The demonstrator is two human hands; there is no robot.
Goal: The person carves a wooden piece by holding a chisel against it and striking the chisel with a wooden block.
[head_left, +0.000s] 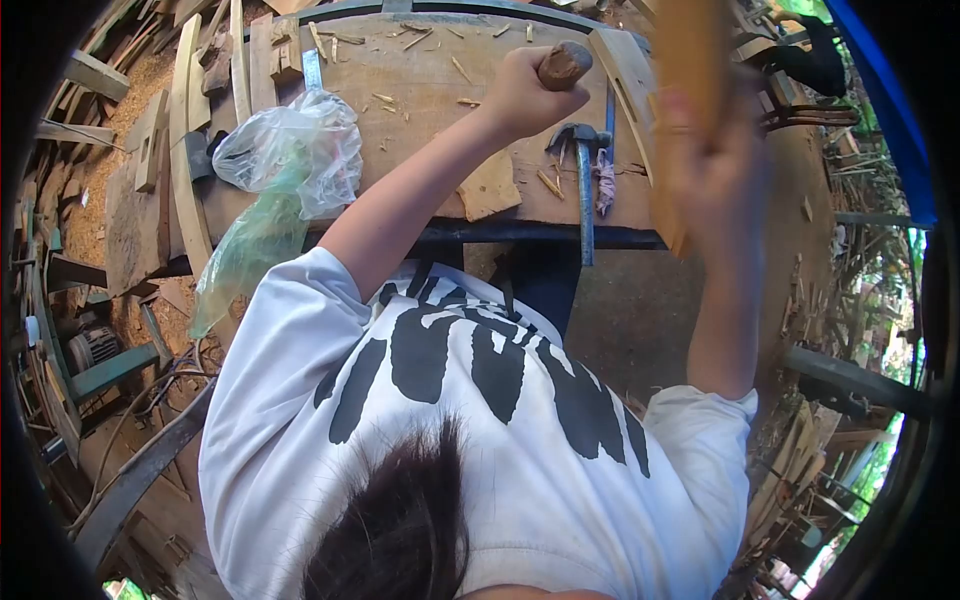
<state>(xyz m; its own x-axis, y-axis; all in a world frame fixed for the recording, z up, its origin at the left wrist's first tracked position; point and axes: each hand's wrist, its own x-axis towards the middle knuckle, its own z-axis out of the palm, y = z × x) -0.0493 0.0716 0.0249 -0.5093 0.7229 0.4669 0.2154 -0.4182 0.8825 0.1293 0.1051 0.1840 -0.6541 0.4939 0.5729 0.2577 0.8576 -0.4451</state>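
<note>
My left hand [530, 95] is wrapped round a round wooden handle [566, 66], whose end points up at the camera; whatever lies below the fist is hidden. My right hand [705, 170], smeared by motion, grips a long wooden piece [690, 60] that is raised at the right of the table. Between the two hands and nearer to me, a claw hammer [585, 190] lies across the table's front edge. Beside it is a blue bar [610, 120] with pink wrapping. A slotted wooden board [628, 90] lies behind the raised piece.
On the wooden table [400, 130] lie wood chips and a flat wood offcut [490, 186]. Plastic bags [290, 160] sit at its left, near long curved wood strips [185, 130]. A motor [95, 345] stands at the far left, and a blue sheet [885, 110] hangs at the right.
</note>
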